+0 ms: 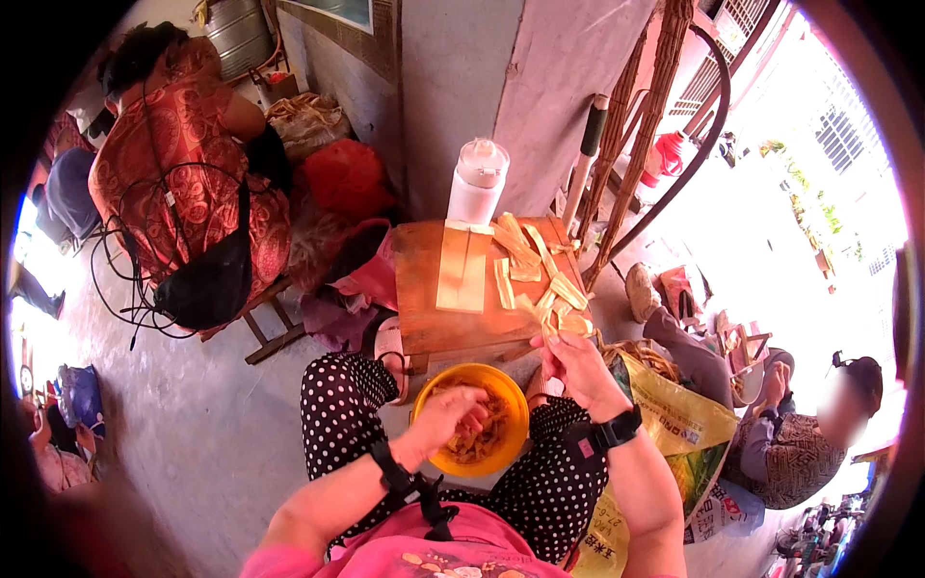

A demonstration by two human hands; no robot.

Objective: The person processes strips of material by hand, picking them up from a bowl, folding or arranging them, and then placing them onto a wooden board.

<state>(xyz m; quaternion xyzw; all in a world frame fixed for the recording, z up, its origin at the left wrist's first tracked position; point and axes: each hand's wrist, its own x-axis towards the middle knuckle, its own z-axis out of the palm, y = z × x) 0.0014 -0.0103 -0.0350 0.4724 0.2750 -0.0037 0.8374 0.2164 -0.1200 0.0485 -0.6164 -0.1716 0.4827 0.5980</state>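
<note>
My left hand (457,417) hangs over a round yellow bowl (514,453) between my knees, its fingers curled. Whether anything is in those fingers is hard to make out. Brown dried shreds (480,446) lie in the bowl. At the near right corner of a small wooden table (419,318), my right hand (574,368) pinches a pale dried strip (547,329) between thumb and fingers. More pale strips (538,256) are scattered along the table's right side. To their left rests a flat, pale rectangular piece (461,271), apparently wood or card.
A white lidded bottle (478,180) stands at the table's back. Beside my right leg leans a printed yellow sack (668,404) holding brown strips. One person (188,144) sits at left on a wooden bench, another (784,448) at right. Poles (629,137) lean by the wall (462,87).
</note>
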